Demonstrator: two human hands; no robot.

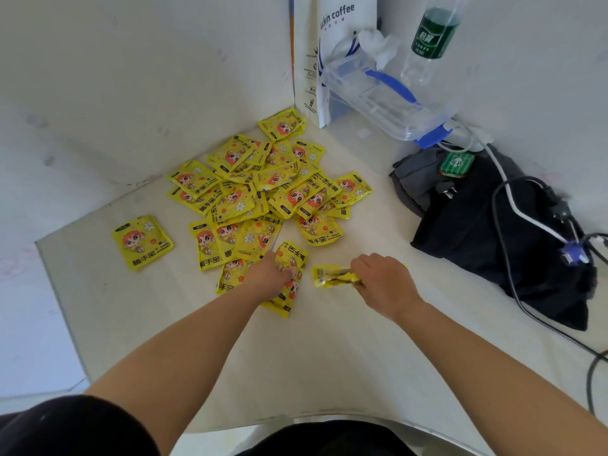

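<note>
A heap of several yellow hand-warmer packets lies on the white table. One packet lies alone at the left. My left hand rests on a yellow packet at the heap's near edge, fingers curled onto it. My right hand grips a thin stack of packets held edge-on just above the table, to the right of the left hand.
A white coffee paper bag stands in the far corner beside a clear plastic box with blue clips and a green-labelled bottle. Dark clothing with cables and a green item lies at the right.
</note>
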